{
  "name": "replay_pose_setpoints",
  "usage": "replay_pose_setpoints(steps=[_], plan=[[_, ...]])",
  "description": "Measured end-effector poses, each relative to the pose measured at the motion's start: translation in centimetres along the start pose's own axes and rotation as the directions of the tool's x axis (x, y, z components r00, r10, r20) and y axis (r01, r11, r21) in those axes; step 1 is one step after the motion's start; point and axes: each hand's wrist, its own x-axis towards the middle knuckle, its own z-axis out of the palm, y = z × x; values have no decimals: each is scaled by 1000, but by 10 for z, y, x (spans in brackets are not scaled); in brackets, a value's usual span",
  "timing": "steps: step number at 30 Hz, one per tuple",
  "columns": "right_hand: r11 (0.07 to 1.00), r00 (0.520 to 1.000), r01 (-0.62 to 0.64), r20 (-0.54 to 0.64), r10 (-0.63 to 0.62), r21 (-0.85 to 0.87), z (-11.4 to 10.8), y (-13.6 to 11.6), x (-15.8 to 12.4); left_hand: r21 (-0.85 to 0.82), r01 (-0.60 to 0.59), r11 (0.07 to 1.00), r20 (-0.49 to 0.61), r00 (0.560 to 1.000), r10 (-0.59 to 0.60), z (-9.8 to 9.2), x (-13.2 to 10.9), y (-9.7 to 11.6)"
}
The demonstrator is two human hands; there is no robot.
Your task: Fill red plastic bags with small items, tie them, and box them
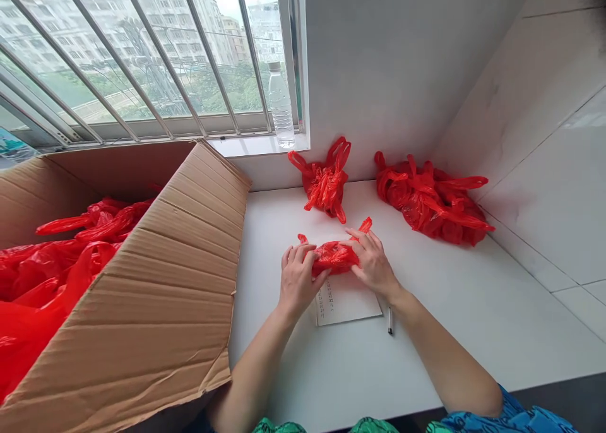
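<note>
A knotted red plastic bag (335, 256) lies between my two hands, over the top part of a white sheet of paper (353, 303) with handwriting down its left side. My left hand (298, 278) grips the bag's left side, thumb and fingers around its edge. On the right side, my right hand (372, 262) has its fingers closed on the bag near a loop sticking up. What is inside the bag cannot be made out. Beside the paper, below my right wrist, lies a pen (390, 321).
A large cardboard box (189, 281) stands at the left with red plastic bags (61, 262) in it. Against the wall sit another tied red bag (326, 183) and a bigger red bundle (433, 199). A clear water bottle (281, 108) stands on the sill by the barred window.
</note>
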Motion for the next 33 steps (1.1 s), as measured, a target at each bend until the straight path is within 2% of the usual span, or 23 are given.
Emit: replay_pose_setpoints(steps=[3, 5, 7, 10, 12, 14, 16, 18, 21, 24, 26, 29, 33], plan=[[998, 990, -69, -127, 68, 3, -6, -6, 0, -80, 23, 996, -19, 1000, -25, -4, -1, 1], [993, 972, -104, -209, 112, 50, -9, -10, -1, -149, 32, 988, -92, 995, -47, -7, -1, 2], [984, 952, -109, -272, 143, 138, -12, -15, -2, -231, -8, 973, -200, 979, -39, -13, -1, 5], [958, 953, -94, -255, 166, 271, -16, -20, -3, -275, -75, 958, -311, 950, -15, -19, 1, 7], [955, 972, -111, -172, 163, 275, -17, -20, -3, -253, -30, 967, -249, 968, -35, -20, 1, 6], [968, 987, -140, -44, 153, 207, -15, -16, -3, -197, 60, 978, -64, 995, -74, -17, 1, 2], [978, 985, -158, 98, 145, 140, -12, -9, -3, -126, 131, 983, 131, 985, -114, -12, -1, -3], [980, 972, -163, 190, 140, 112, -10, -4, -3, -80, 158, 984, 217, 966, -138, -9, -2, -7], [984, 977, -143, 173, 122, 109, -15, -6, -3, -62, 117, 991, 167, 980, -105, -12, -2, -6], [981, 991, -131, 41, 126, 145, -18, -19, -2, -76, 44, 996, 58, 998, -40, -17, -1, 0], [981, 992, -117, -17, 121, 152, -13, -29, -2, -63, -8, 998, 22, 1000, 10, -15, -1, 4], [997, 997, -55, 54, 52, 55, 9, -36, -7, 32, -80, 996, 99, 992, 76, 1, -6, 8], [997, 976, -25, 214, 39, -67, 37, -33, -13, 129, -46, 991, 234, 972, 15, 28, -16, 4]])
